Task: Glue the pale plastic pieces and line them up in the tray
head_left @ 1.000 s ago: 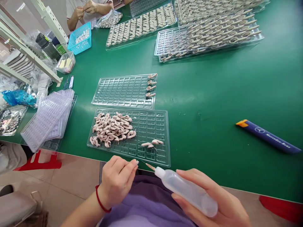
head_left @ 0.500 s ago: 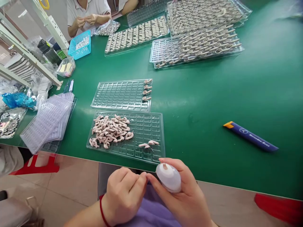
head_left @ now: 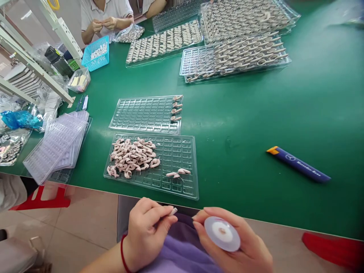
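Observation:
My left hand [head_left: 150,231], with a red cord at the wrist, pinches a small pale tubular part [head_left: 174,211] between thumb and forefinger. Most of that part is hidden by the fingers. A white, translucent squeeze bottle [head_left: 223,234], seen end-on, is held in my right hand [head_left: 237,237]; its other end is out of sight. The hands are apart, above my lap at the table edge. Just beyond them lies a clear compartment tray [head_left: 187,151] with a heap of pale, hooked earbud-like pieces [head_left: 133,155]. Several similar pieces [head_left: 176,118] line the right side of a second clear tray [head_left: 142,113].
A blue, yellow-tipped box-cutter-shaped object [head_left: 298,163] lies at right. Filled trays [head_left: 165,41] stand at the back, near a blue basket [head_left: 96,60]. Stacked empty trays [head_left: 57,146] are at left. Across the table a person's hands [head_left: 104,24] are at work. A red stool [head_left: 54,199] stands below.
My hands have drawn apart; the right moved right and down with the bottle, whose round end now faces me more. The part in my left fingers has come into view.

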A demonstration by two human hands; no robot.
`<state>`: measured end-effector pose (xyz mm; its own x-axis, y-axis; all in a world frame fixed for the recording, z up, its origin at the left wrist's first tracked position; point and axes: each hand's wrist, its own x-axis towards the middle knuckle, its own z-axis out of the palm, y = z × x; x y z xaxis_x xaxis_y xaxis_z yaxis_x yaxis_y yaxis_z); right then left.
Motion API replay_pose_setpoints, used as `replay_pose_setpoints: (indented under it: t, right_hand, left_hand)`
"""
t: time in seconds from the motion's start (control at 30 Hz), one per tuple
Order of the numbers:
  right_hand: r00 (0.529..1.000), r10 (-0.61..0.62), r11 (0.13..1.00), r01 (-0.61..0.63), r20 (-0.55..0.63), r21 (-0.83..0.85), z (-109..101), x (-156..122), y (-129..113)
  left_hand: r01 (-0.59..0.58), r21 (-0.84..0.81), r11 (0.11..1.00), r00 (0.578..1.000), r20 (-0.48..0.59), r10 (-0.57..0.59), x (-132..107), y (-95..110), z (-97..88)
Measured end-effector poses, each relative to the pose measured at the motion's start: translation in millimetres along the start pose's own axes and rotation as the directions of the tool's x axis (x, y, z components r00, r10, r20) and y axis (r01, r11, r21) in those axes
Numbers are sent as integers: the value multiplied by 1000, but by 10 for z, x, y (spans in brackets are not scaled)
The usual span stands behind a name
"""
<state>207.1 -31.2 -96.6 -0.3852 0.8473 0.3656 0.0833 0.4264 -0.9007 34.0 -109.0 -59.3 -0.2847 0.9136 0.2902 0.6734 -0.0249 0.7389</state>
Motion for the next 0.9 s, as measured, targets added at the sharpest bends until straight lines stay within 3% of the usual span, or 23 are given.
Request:
replay_pose_setpoints:
  t: [0.03,0.07,0.13,0.2,0.27,0.37,0.57,0.9]
  right_hand:
    - [999,-19,1000,19,41,7,11,-10,11]
    - [996,-48,999,47,75,17,26,-9,19]
    - [985,-125,992,122,120,32,63,25,23]
    - [967,-224,974,225,124,9,97,78,17]
    - [944,-309,946,317,113,-63,119,122,11]
    - [918,-377,905,393,124,-163,134,139,20]
    - [910,-376,874,410,173,-259,148,89,76]
    - [916,-363,869,399,173,-291,163,69,131]
  left_hand:
    - [141,-119,983,990,28,-139,-18,-5,14]
    - [307,-237,922,952,83,-296,-33,-8,31]
    - [611,-413,676,789,244,-564,-58,-11,70]
    - [763,-495,415,621,385,-683,-73,-19,112]
    - [797,-536,279,547,444,-710,-76,-33,148]
    - [789,-579,203,513,441,-736,-64,-54,185]
    - [796,-592,125,470,474,-745,-37,-67,217]
    - [753,-646,122,523,476,-707,-51,-106,271]
